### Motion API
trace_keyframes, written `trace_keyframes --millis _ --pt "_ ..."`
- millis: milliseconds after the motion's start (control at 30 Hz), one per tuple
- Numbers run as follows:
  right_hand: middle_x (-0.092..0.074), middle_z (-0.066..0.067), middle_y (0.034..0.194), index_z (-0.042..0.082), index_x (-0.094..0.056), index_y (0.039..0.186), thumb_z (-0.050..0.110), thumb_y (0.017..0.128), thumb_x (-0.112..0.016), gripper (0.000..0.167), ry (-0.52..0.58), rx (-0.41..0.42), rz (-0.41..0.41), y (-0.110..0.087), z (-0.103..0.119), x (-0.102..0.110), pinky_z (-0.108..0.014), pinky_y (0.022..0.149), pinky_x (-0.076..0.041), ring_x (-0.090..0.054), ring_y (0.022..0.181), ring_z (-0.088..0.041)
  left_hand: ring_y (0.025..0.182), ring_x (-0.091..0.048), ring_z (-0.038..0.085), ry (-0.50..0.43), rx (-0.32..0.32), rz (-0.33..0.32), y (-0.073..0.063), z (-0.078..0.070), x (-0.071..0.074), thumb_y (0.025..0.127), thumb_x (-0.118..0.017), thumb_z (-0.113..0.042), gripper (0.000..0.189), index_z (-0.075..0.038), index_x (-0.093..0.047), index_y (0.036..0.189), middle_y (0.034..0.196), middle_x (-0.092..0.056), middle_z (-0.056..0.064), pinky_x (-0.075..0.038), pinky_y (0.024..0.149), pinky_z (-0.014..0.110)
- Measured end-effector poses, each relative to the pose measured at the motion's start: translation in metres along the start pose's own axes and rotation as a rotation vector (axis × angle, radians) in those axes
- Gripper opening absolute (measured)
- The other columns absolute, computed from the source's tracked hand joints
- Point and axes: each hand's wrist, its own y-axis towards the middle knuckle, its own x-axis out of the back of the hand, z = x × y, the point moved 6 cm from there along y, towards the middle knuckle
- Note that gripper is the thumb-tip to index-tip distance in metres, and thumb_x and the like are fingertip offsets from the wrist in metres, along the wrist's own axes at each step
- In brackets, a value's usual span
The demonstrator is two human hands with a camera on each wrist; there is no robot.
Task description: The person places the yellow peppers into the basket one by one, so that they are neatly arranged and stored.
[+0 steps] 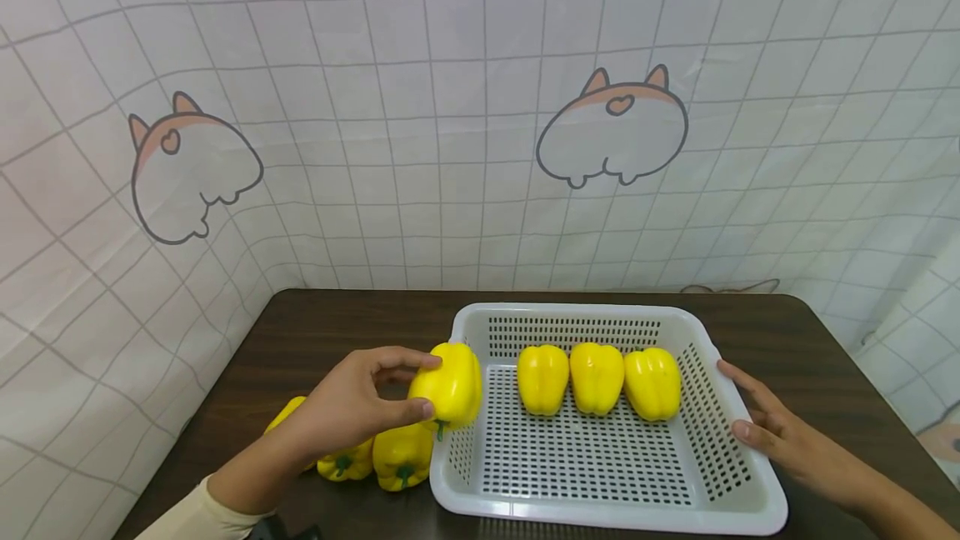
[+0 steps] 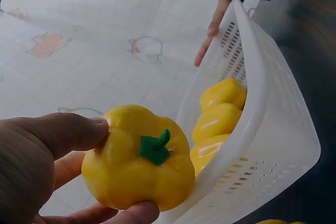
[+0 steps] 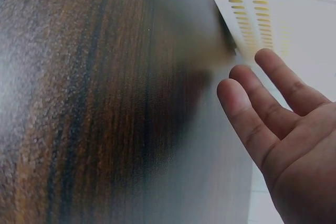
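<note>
My left hand (image 1: 360, 401) grips a yellow bell pepper (image 1: 459, 380) between thumb and fingers, at the left rim of a white perforated basket (image 1: 600, 513). In the left wrist view the green stem (image 2: 154, 148) of this pepper faces the camera. Three more yellow bell peppers (image 1: 597, 378) lie in a row in the far part of the basket. My right hand (image 1: 787, 433) is at the basket's right rim with its fingers extended. The right wrist view shows those fingers (image 3: 247, 114) fairly straight beside the basket wall; firm contact is hard to tell.
Several yellow bell peppers (image 1: 403, 455) rest on the dark wooden table (image 1: 360, 315) left of the basket, partly hidden by my left arm. Behind the table hangs a white grid-patterned cloth (image 1: 420, 148) with cartoon animal prints. A thin cord (image 1: 735, 286) lies along the back edge.
</note>
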Motion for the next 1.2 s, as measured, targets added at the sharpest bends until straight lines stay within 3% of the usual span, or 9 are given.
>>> trace_keyframes --millis 400,600,900,1200 --pt "-0.037 -0.046 0.142 0.038 0.012 0.162 0.015 0.111 -0.031 0.07 0.01 -0.038 -0.012 0.002 -0.002 0.0 -0.053 0.071 -0.061 -0.072 0.104 -0.032 0.114 -0.064 0.022 0.054 -0.024 0.007 0.007 -0.009 -0.016 0.085 -0.086 -0.037 0.046 -0.026 -0.071 0.127 0.135 -0.063 -0.002 -0.057 0.092 0.04" --pt "-0.037 -0.046 0.142 0.038 0.012 0.161 0.014 0.111 -0.03 0.07 0.019 -0.028 -0.004 0.001 -0.003 0.0 -0.054 0.072 -0.061 -0.071 0.106 -0.032 0.115 -0.062 0.024 0.063 -0.033 0.028 0.012 -0.012 -0.025 0.084 -0.086 -0.036 0.044 -0.027 -0.072 0.125 0.137 -0.062 -0.002 -0.058 0.089 0.04" --pt "-0.035 -0.049 0.142 0.037 0.012 0.162 0.013 0.111 -0.03 0.07 0.01 -0.007 0.002 0.0 0.0 -0.001 -0.052 0.073 -0.061 -0.071 0.106 -0.031 0.111 -0.064 0.021 0.038 -0.057 0.044 0.018 -0.016 -0.039 0.083 -0.088 -0.032 0.043 -0.028 -0.073 0.124 0.137 -0.063 -0.004 -0.056 0.091 0.045" --pt "-0.034 -0.049 0.14 0.037 0.01 0.162 0.013 0.111 -0.031 0.07 -0.023 -0.007 -0.017 0.0 0.0 -0.001 -0.05 0.074 -0.062 -0.071 0.105 -0.028 0.116 -0.063 0.025 -0.018 -0.036 0.07 0.025 -0.021 -0.057 0.082 -0.089 -0.028 0.042 -0.028 -0.074 0.122 0.137 -0.061 -0.002 -0.06 0.081 0.035"
